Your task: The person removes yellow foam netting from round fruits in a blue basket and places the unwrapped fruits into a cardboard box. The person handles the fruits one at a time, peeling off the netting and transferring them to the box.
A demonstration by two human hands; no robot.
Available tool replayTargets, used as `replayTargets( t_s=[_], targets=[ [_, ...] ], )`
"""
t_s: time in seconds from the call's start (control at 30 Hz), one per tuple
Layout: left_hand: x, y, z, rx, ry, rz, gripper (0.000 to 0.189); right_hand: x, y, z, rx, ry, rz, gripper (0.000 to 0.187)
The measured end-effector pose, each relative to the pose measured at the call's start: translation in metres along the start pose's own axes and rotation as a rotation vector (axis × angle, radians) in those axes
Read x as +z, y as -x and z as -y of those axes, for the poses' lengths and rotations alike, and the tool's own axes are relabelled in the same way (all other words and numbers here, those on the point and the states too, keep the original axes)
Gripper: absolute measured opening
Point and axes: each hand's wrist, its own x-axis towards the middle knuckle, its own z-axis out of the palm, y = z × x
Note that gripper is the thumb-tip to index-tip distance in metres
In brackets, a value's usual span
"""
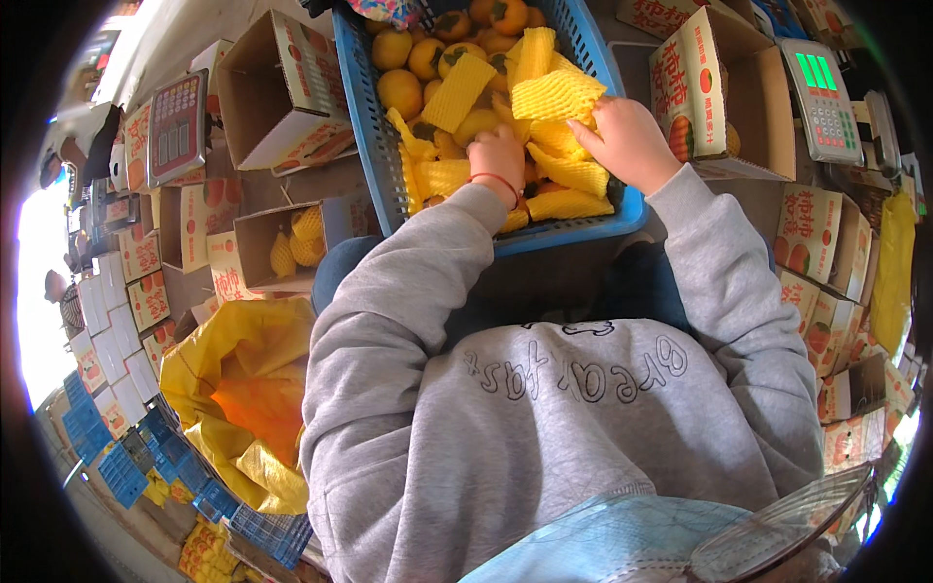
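A blue plastic crate (366, 146) full of orange persimmons (400, 91) stands before my knees. Loose yellow foam net sleeves (458, 93) lie over the fruit. My right hand (628, 138) pinches the end of one yellow foam net sleeve (555, 96) between thumb and fingers, at the crate's right side. In the middle of the crate, my left hand (497, 162) is down among the fruit, its curled fingers against a persimmon (475, 127). Whether they grip it is hidden by the hand. A red cord circles the left wrist.
Open cardboard boxes stand left (255, 95) and right (754, 102) of the crate. A lower-left box (255, 244) holds netted fruit. Digital scales sit at far left (177, 131) and right (820, 102). A yellow woven sack (197, 364) gapes at my left. Patterned cloth (390, 11) overhangs the crate's far end.
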Motion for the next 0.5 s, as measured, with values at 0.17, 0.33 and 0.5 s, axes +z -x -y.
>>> replayTargets(
  t_s=[0.17,0.33,0.5],
  targets=[
    [-0.019,-0.011,0.026,0.079,0.216,0.078,0.026,-0.006,0.002,-0.002,0.025,0.005,-0.012,0.035],
    [-0.019,-0.039,0.067,0.036,0.553,-0.109,0.027,-0.010,0.005,-0.003,0.059,0.003,0.003,0.034],
    [0.017,-0.047,0.073,0.334,0.343,-0.042,0.028,-0.009,0.005,-0.004,0.032,0.000,-0.028,0.033]
  ],
)
